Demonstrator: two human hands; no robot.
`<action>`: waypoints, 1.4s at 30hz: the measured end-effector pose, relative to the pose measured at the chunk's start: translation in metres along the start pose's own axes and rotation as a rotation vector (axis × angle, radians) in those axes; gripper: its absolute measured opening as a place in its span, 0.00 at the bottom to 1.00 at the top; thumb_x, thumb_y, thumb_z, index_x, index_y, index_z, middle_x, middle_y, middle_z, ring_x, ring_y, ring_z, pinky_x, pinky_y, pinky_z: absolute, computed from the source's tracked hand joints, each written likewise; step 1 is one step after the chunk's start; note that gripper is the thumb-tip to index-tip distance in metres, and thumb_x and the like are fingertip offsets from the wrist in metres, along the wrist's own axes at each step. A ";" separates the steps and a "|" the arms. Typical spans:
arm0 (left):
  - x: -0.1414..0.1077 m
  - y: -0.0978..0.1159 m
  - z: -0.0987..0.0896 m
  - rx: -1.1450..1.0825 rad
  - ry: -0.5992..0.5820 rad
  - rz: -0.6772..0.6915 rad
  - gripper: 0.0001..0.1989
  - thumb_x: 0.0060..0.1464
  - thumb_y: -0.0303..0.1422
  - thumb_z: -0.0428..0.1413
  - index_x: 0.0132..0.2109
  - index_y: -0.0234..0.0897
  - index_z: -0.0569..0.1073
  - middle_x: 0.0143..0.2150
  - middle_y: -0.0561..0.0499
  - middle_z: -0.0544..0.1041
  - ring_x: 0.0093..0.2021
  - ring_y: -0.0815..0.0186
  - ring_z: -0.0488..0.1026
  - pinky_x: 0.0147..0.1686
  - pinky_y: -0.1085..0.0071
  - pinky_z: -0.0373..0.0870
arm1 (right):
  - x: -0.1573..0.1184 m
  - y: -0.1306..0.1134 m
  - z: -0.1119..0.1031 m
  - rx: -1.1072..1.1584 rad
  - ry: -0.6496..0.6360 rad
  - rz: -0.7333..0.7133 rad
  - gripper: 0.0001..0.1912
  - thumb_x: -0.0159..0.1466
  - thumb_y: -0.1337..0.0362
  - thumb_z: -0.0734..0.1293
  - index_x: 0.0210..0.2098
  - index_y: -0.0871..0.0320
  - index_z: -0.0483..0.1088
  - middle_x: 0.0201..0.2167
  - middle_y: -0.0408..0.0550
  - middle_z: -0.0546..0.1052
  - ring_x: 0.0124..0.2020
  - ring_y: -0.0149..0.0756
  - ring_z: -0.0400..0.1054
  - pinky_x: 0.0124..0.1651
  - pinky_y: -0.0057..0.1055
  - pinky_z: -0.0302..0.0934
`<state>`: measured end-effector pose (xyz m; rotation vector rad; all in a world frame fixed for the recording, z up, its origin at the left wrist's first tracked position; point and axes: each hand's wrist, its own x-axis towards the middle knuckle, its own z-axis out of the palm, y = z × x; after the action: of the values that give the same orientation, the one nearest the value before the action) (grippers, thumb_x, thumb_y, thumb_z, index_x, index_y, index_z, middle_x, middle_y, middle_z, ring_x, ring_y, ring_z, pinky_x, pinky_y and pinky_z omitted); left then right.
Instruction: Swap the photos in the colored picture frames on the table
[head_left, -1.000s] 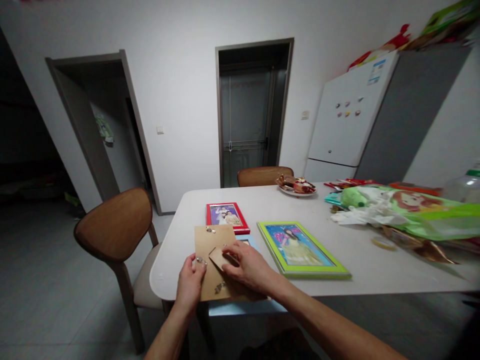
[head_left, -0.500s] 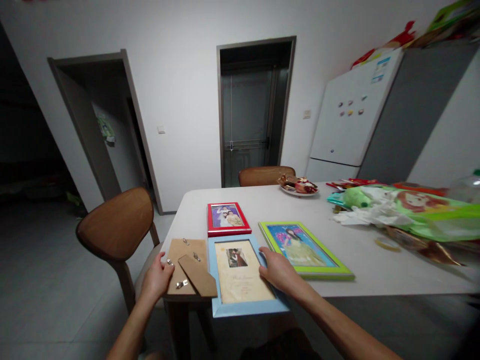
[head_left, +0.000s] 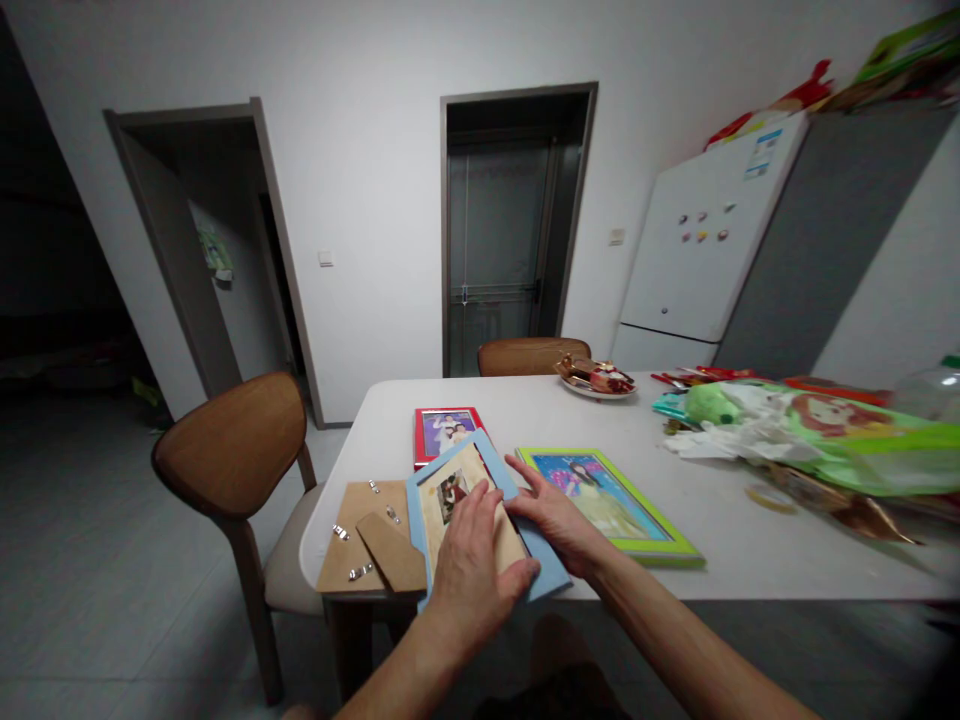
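Blue picture frame, head view: located at the near edge of the table, set at a slant, its front facing up. A cream sheet with a small photo lies within its border.

Left hand: laid over the front of the frame, fingers extended across the cream sheet, thumb spread toward the right border. It is not clenched. The pressure applied cannot be determined.

Right hand: grasping the right border of the blue picture frame, thumb over the front, index finger extended. The remaining fingers are partly hidden.

Backing board: lies on the table to the left of the frame, which overlaps its right side. It carries metal clips and a brown stand flap.

Red picture frame: lies behind the blue one, its near right part covered. Green picture frame: lies flat to the right, partly covered by the right hand.

Far side of table: a plate with wrapped items. Right side: a green plastic bag and, near it, a tape roll.
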<state>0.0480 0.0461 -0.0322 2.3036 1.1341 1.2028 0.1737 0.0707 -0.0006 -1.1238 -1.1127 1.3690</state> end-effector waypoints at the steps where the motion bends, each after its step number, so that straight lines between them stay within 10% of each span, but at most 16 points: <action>1: 0.001 0.001 -0.001 0.019 0.026 0.052 0.30 0.42 0.27 0.53 0.55 0.34 0.55 0.56 0.42 0.59 0.56 0.58 0.54 0.55 0.58 0.52 | 0.001 0.001 -0.001 -0.015 -0.020 -0.011 0.41 0.44 0.68 0.64 0.56 0.55 0.46 0.25 0.40 0.71 0.23 0.29 0.65 0.29 0.27 0.60; 4: 0.001 -0.004 -0.016 0.048 0.151 0.112 0.26 0.44 0.21 0.47 0.53 0.37 0.57 0.49 0.45 0.66 0.49 0.63 0.63 0.49 0.63 0.61 | 0.012 0.011 -0.014 -0.258 0.013 -0.055 0.37 0.47 0.67 0.63 0.56 0.59 0.48 0.21 0.38 0.68 0.19 0.28 0.63 0.26 0.27 0.58; 10: -0.022 -0.048 -0.061 0.159 0.493 -0.237 0.15 0.49 0.28 0.46 0.46 0.36 0.62 0.39 0.47 0.67 0.38 0.63 0.67 0.37 0.65 0.68 | 0.029 0.044 -0.045 -1.104 0.209 -0.219 0.26 0.48 0.69 0.59 0.48 0.65 0.62 0.31 0.51 0.73 0.33 0.37 0.66 0.37 0.29 0.56; 16: -0.057 -0.096 -0.057 0.263 0.376 -0.332 0.15 0.46 0.29 0.46 0.44 0.34 0.63 0.40 0.46 0.67 0.43 0.59 0.66 0.42 0.60 0.65 | 0.027 0.062 -0.044 -1.378 0.168 -0.248 0.20 0.51 0.68 0.57 0.43 0.66 0.66 0.36 0.58 0.73 0.41 0.41 0.66 0.42 0.30 0.54; 23: -0.058 -0.093 -0.053 0.366 0.146 -0.339 0.13 0.46 0.28 0.46 0.41 0.36 0.65 0.39 0.47 0.69 0.42 0.59 0.66 0.42 0.60 0.64 | 0.025 0.060 -0.039 -1.444 0.173 -0.202 0.18 0.51 0.67 0.59 0.41 0.64 0.67 0.36 0.57 0.71 0.39 0.41 0.65 0.41 0.31 0.55; 29: -0.053 -0.082 -0.050 0.386 0.075 -0.277 0.14 0.45 0.27 0.47 0.42 0.36 0.66 0.46 0.45 0.68 0.49 0.58 0.62 0.48 0.57 0.59 | 0.026 0.056 -0.016 -1.195 0.168 -0.363 0.20 0.52 0.66 0.59 0.45 0.64 0.66 0.41 0.56 0.70 0.43 0.39 0.62 0.47 0.32 0.53; 38: -0.052 -0.066 -0.033 0.319 -0.096 -0.166 0.27 0.40 0.28 0.52 0.51 0.33 0.62 0.55 0.40 0.61 0.55 0.54 0.56 0.53 0.51 0.51 | 0.045 0.077 0.044 -0.153 -0.006 -0.040 0.32 0.44 0.73 0.58 0.51 0.64 0.56 0.12 0.32 0.62 0.12 0.23 0.55 0.17 0.20 0.50; 42: -0.037 -0.067 -0.031 0.214 0.061 -0.131 0.27 0.41 0.22 0.46 0.52 0.31 0.62 0.55 0.41 0.62 0.56 0.57 0.56 0.54 0.55 0.52 | 0.037 0.048 0.061 0.043 -0.023 -0.204 0.33 0.46 0.71 0.60 0.53 0.60 0.52 0.17 0.34 0.64 0.16 0.24 0.58 0.18 0.21 0.54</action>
<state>-0.0230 0.0578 -0.0730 2.3139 1.4755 1.1600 0.1042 0.1007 -0.0419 -0.9381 -1.1753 1.2426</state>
